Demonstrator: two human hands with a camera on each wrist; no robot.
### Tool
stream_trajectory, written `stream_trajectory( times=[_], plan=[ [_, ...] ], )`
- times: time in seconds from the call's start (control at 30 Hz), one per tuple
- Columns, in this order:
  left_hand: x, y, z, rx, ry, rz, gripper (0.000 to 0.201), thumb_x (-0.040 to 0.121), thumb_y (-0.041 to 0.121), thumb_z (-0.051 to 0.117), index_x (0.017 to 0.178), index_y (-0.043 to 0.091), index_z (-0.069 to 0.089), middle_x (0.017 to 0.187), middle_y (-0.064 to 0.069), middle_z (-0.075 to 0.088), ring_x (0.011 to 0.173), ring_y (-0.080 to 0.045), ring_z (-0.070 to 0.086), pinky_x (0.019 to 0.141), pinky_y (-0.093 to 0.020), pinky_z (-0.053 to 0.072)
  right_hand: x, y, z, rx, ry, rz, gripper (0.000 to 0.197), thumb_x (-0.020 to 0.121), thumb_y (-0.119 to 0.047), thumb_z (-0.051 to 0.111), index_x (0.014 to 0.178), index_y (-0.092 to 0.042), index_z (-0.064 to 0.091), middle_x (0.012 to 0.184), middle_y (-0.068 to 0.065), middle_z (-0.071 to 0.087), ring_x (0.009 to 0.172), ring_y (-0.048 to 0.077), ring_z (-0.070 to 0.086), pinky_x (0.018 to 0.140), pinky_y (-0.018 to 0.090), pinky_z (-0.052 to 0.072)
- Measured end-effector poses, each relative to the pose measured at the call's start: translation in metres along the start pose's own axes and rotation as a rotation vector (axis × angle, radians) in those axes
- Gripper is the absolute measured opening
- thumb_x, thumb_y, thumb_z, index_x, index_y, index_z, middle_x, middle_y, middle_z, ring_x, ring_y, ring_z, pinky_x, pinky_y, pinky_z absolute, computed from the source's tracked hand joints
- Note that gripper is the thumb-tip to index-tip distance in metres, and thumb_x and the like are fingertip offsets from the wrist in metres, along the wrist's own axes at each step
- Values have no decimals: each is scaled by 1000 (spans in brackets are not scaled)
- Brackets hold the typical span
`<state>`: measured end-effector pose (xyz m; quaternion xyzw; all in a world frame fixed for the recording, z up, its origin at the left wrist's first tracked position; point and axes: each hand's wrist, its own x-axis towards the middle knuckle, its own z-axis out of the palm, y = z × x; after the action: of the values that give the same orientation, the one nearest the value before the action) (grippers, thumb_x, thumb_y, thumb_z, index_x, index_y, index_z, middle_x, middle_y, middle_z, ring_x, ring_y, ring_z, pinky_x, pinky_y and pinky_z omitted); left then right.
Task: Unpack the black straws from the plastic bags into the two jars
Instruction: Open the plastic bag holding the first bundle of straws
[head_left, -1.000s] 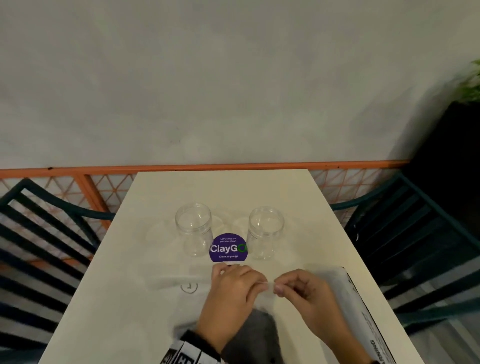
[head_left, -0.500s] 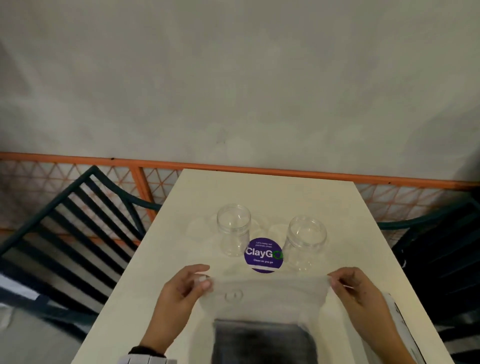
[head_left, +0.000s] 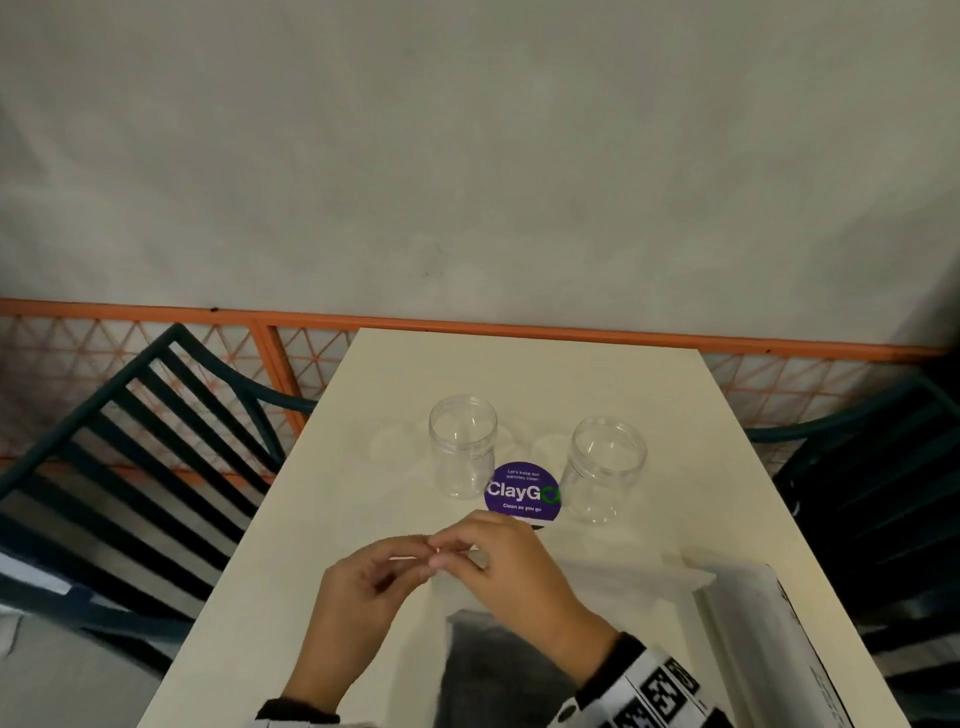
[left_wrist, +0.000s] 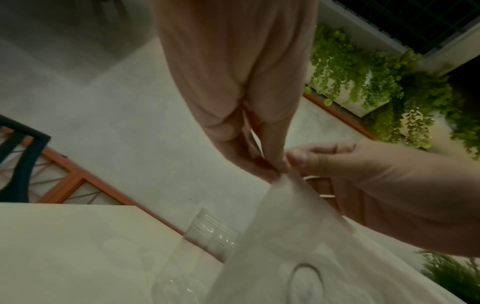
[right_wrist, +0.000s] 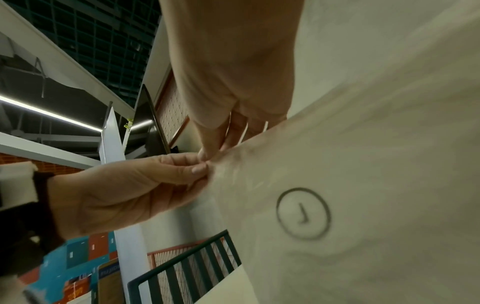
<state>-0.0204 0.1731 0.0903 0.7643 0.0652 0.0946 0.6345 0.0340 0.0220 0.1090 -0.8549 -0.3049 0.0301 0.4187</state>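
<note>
Two empty clear jars, the left jar (head_left: 462, 447) and the right jar (head_left: 605, 467), stand upright mid-table. In front of them a clear plastic bag (head_left: 467, 597) lies with a dark bundle of black straws (head_left: 498, 670) inside. My left hand (head_left: 423, 560) and right hand (head_left: 453, 550) meet fingertip to fingertip, and both pinch the bag's top edge near its left corner. The left wrist view shows my left hand (left_wrist: 274, 168) pinching the bag (left_wrist: 285, 246) beside the left jar (left_wrist: 207, 232). The right wrist view shows my right hand (right_wrist: 214, 151) pinching the bag (right_wrist: 350, 164), which bears a circle mark.
A purple round ClayGo sticker (head_left: 522, 491) lies on the cream table (head_left: 519, 374) between the jars. A second long bag (head_left: 769, 654) lies at the right edge. Dark slatted chairs (head_left: 130, 467) flank the table, and an orange mesh railing (head_left: 311, 317) runs behind it.
Half a second ago my hands held the bag's two top corners, stretched apart. My right hand has since moved left along the top edge to meet my left hand.
</note>
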Motion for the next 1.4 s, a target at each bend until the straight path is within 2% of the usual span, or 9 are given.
stream_trajectory(
  times=[0.1, 0.23, 0.47, 0.6, 0.77, 1.07, 1.23, 1.33, 1.4],
  plan=[
    [-1, -6, -6, 69, -1, 25, 28, 75, -1, 68, 71, 26, 73, 73, 6, 74, 69, -12, 68, 68, -15, 53, -4, 2, 4, -13, -15, -23, 24, 88, -30, 57, 103, -16, 67, 101, 4, 68, 91, 11, 58, 82, 17, 44],
    [1, -9, -4, 54, -38, 42, 28, 80, -1, 64, 73, 25, 72, 75, 3, 74, 69, -9, 65, 68, -13, 50, -4, 1, 5, 62, 38, -24, 25, 87, -30, 59, 110, -19, 60, 99, 2, 68, 83, -2, 54, 76, 3, 39],
    [1, -6, 6, 101, -20, 214, 11, 78, 36, 55, 75, 28, 62, 73, 11, 67, 73, -8, 62, 67, -9, 46, -6, 2, -2, -85, -32, -115, 37, 92, -36, 43, 127, -22, 49, 105, 3, 64, 99, 12, 54, 87, 15, 39],
    [1, -12, 8, 169, 53, 301, 17, 79, 42, 46, 77, 30, 58, 81, 12, 64, 79, -9, 60, 70, -10, 46, -15, 14, 0, -360, 95, -251, 16, 83, -27, 55, 95, -23, 65, 80, -3, 66, 74, 10, 60, 65, 19, 53],
    [-1, -18, 0, 154, 140, 300, 16, 77, 43, 47, 76, 32, 58, 83, 14, 64, 81, -7, 60, 71, -7, 46, -30, 37, -19, -503, 231, -262, 31, 89, -41, 42, 82, -26, 68, 73, -9, 66, 75, 8, 50, 75, 20, 37],
    [6, -20, -23, 184, 258, 233, 10, 80, 24, 51, 77, 31, 57, 88, 16, 64, 81, -3, 60, 70, -3, 44, -58, 76, -69, -742, 335, -170, 24, 82, -33, 46, 74, -30, 68, 70, -13, 67, 82, 8, 46, 82, 29, 31],
    [6, -26, -37, 235, 285, 195, 30, 86, 4, 57, 76, 32, 57, 89, 21, 64, 80, 4, 59, 70, 0, 42, -75, 95, -87, -613, 311, 18, 24, 84, -40, 44, 78, -32, 67, 75, -16, 67, 80, 7, 49, 74, 28, 38],
    [6, -20, -40, 293, 199, 102, 30, 86, 5, 57, 76, 33, 60, 85, 16, 65, 82, 5, 58, 70, 1, 42, -82, 97, -81, -357, 292, 73, 10, 83, -27, 55, 81, -29, 65, 81, -15, 61, 75, 3, 55, 67, 13, 46],
    [7, -8, -36, 464, 216, 203, 26, 85, 11, 60, 78, 35, 59, 83, 13, 64, 85, 2, 54, 81, -8, 44, -85, 91, -75, -293, 288, 76, 10, 80, -20, 59, 83, -23, 69, 82, -13, 62, 77, -1, 55, 68, 4, 44]
  ],
)
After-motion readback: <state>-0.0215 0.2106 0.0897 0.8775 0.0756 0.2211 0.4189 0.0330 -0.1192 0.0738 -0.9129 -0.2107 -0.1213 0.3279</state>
